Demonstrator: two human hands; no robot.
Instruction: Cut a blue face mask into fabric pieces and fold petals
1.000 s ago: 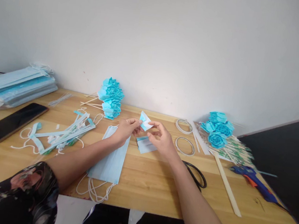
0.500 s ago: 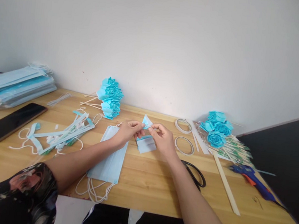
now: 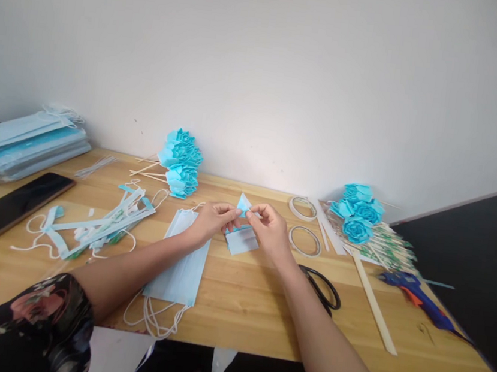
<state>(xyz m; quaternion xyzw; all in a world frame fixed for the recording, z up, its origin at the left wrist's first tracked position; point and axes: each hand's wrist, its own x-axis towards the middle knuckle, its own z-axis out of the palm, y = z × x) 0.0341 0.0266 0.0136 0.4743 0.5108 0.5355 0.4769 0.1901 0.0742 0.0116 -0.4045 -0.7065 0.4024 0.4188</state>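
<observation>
Between my left hand (image 3: 215,224) and my right hand (image 3: 269,228) is a small folded piece of blue mask fabric (image 3: 243,202), its tip pointing up. Each hand pinches one side of it between thumb and finger. Just under the hands, a cut piece of face mask (image 3: 243,241) lies on the wooden table (image 3: 243,306). Whole blue face masks (image 3: 177,268) with white ear loops lie beneath my left forearm. Black-handled scissors (image 3: 323,289) rest beside my right forearm, partly hidden by it.
Blue fabric flowers on sticks (image 3: 181,163) and more flowers (image 3: 360,212) stand along the wall. Cut strips (image 3: 103,225), a phone (image 3: 13,204) and a mask stack (image 3: 22,143) occupy the left. Tape rolls (image 3: 305,241), a wooden strip (image 3: 374,304) and a glue gun (image 3: 418,298) lie right.
Both hands keep their pinch on the folded fabric piece, whose tip sits slightly lower and narrower. The whole view has shifted a little.
</observation>
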